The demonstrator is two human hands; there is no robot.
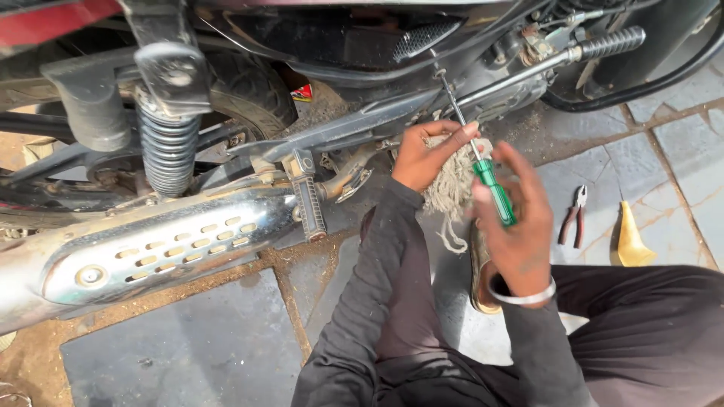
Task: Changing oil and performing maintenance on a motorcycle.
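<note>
Head view, listed left to right from the screwdriver [483, 162]. Far left of it: chrome exhaust [151, 252], then coil spring [167, 147]. Just left: the left hand [422, 154], fingers clenched on a frayed rag [451, 188] and pinching the shaft. The screwdriver itself: tip set against the engine underside, judged light, stiff, slippery at the shaft, best taken by the green handle. On it: the right hand [516, 218], fingers grasping that handle. Right of it: pliers [575, 215], yellow wedge [630, 237] on paving.

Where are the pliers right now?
In the head view the red-handled pliers lie on the paving stones at the right, between the right hand, which holds the green-handled screwdriver, and a yellow wedge-shaped piece.
</note>
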